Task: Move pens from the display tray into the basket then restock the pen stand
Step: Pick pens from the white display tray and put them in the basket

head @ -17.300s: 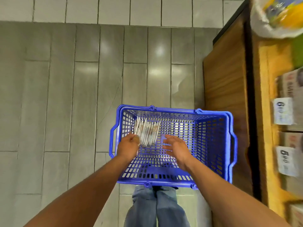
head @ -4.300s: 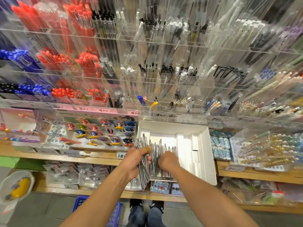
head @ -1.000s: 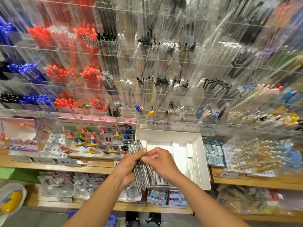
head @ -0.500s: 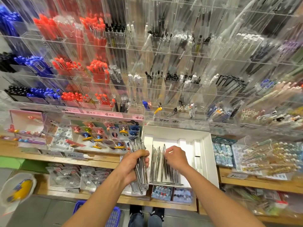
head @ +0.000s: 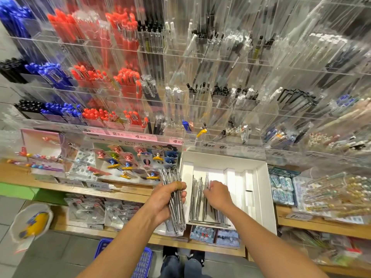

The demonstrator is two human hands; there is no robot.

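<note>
Head view: left hand (head: 167, 197) grips pen bundle (head: 176, 205); right hand (head: 217, 194) touches tray pens (head: 197, 199).

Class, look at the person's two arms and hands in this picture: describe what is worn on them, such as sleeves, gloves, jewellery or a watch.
Both forearms are bare, with no sleeve showing up to the frame's lower edge. The left hand and the right hand wear no gloves. No watch, bracelet or ring can be seen on either wrist or hand. Below the arms, blue jeans show.

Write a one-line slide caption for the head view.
Left hand grips a pen bundle; right hand gathers more from the white tray.
</note>
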